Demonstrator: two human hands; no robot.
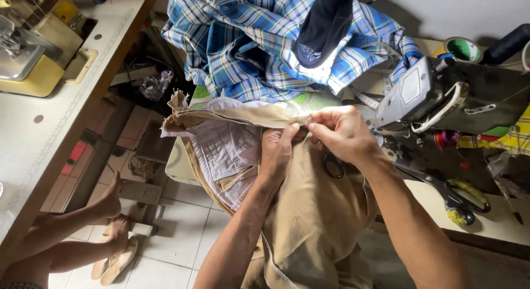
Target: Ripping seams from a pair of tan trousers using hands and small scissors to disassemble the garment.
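A tan garment with a pale checked lining lies over my lap and the table edge. My left hand grips the fabric at its folded upper edge, fingers pressed on the seam. My right hand pinches the same seam just to the right, fingertips almost touching the left hand's. A small black-handled tool, perhaps snips, hangs under my right palm.
A blue plaid cloth is heaped behind, a dark cap on it. A grey sewing machine stands at right, large scissors on the table before it. Another person's legs and sandals rest on the tiled floor at left.
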